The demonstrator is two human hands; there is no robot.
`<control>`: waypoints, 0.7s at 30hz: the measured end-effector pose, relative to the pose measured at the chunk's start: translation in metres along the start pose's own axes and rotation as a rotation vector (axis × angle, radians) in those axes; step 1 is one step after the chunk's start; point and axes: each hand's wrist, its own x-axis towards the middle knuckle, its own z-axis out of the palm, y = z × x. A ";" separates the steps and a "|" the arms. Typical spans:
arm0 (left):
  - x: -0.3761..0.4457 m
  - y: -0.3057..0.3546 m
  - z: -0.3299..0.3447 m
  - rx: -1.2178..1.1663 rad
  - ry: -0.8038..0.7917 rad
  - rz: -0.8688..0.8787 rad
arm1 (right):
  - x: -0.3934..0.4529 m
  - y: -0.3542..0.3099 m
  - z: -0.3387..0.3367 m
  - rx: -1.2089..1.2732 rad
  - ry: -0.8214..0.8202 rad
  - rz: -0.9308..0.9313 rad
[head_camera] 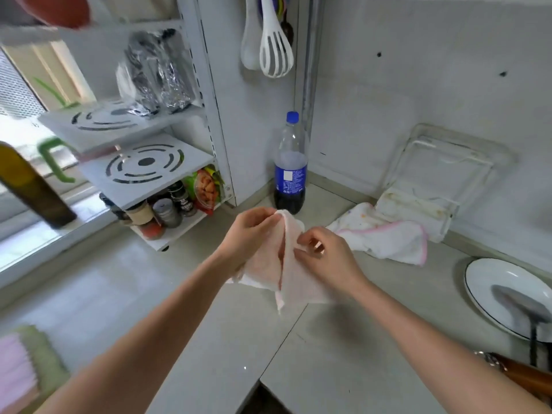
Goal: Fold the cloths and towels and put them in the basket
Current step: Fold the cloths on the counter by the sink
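Above the table (209,324), left hand (248,234) and right hand (328,258) pinch a pink cloth (286,276) with curled fingers. A white towel (385,237) lies beside a bottle (290,165) holding dark liquid.

Head view, steeply down, seemingly close.

Your hands hold cloth (283,264) above counter (179,294); bottle (290,165) behind it, second cloth (385,239) right, plate (504,291) far right.
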 end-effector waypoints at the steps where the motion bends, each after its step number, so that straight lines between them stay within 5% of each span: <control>1: -0.004 0.006 -0.009 0.025 0.014 0.002 | -0.002 -0.012 0.003 0.072 -0.021 0.026; 4: -0.018 0.018 -0.037 0.107 0.015 0.020 | -0.016 -0.053 0.019 0.271 -0.091 0.067; 12: -0.041 0.022 -0.103 0.310 -0.090 0.152 | -0.041 -0.100 0.055 0.029 -0.045 0.085; 18: -0.041 0.003 -0.157 0.878 -0.412 0.270 | -0.035 -0.093 0.029 -0.089 -0.041 0.180; 21: -0.030 -0.008 -0.160 1.061 -0.353 0.252 | -0.022 -0.092 0.023 -0.384 -0.125 0.217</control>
